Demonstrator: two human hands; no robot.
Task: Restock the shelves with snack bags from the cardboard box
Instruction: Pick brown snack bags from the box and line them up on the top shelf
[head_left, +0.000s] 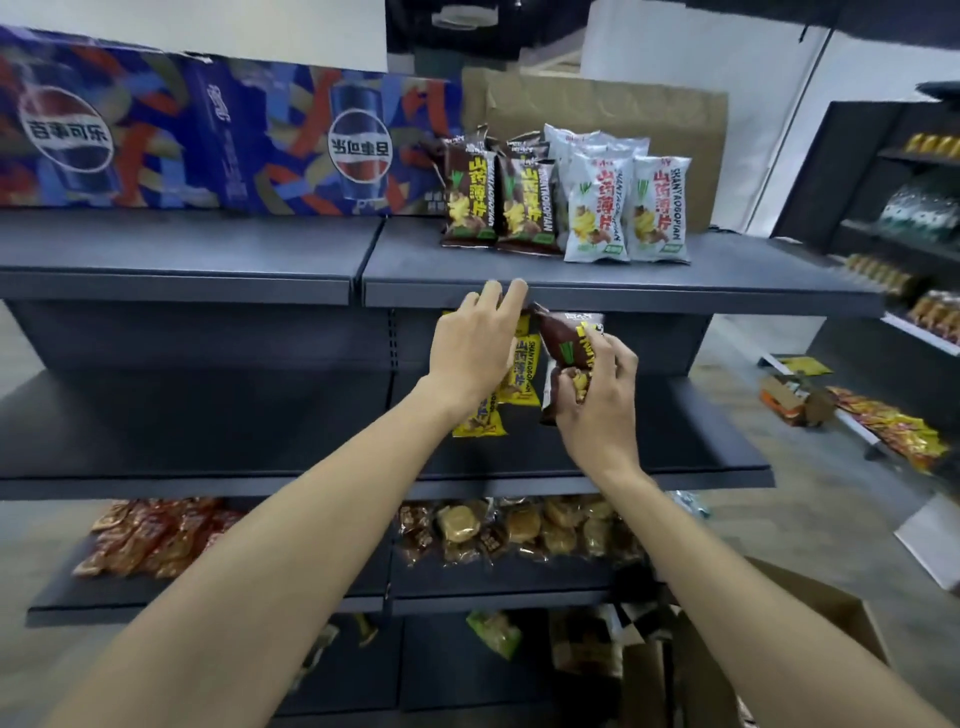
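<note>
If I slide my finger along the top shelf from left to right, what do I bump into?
Blue cola boxes → brown snack bags → white snack bags. A brown cardboard sheet stands behind the bags.

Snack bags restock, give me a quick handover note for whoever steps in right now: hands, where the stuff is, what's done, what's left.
Right hand grips a brown snack bag in front of the second shelf, just under the top shelf edge.
Left hand is open, fingers reaching past the yellow snack bags standing on that second shelf.
Done: brown bags and white bags stand in rows on the top shelf.
Left: place the held brown bag, then take more from the cardboard box at lower right; how many remain inside cannot be seen.
</note>
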